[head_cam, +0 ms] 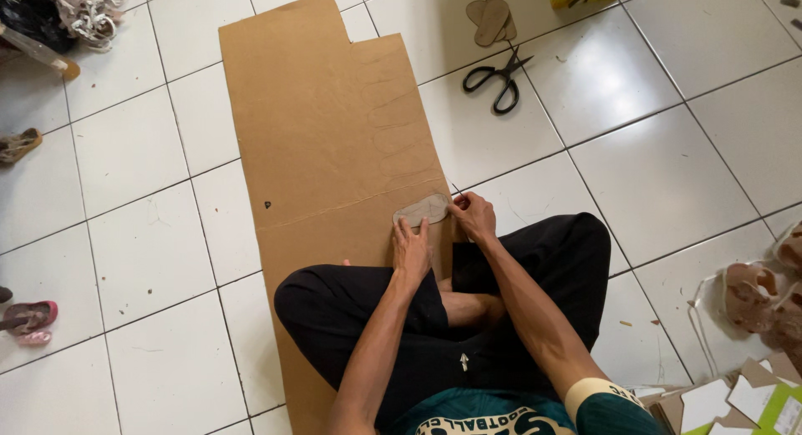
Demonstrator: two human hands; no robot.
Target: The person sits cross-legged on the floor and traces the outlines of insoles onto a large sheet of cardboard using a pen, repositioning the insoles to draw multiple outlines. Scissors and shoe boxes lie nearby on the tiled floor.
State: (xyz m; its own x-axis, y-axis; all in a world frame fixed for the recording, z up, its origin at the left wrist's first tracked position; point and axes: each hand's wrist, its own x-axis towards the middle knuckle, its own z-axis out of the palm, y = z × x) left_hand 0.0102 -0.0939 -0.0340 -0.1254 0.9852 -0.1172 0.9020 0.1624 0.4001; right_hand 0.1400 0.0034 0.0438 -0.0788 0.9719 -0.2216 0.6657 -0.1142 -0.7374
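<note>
Two hands at frame centre: left hand spread flat on sole template; right hand pinches pen, barely visible. Risk: template slips on cardboard sheet, skewing the traced outline.

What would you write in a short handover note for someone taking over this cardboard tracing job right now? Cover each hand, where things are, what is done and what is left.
Left hand: pressed flat on the sole-shaped template, pinning it to the cardboard sheet.
Right hand: at the template's right end, pinched around something thin, too small to identify.
Scissors: on the floor tiles beyond the sheet, untouched; cut sole pieces lie just past them.
Done: several sole outlines show faintly along the sheet's right side.
Left: the current outline; the sheet's outlines are still uncut.
</note>
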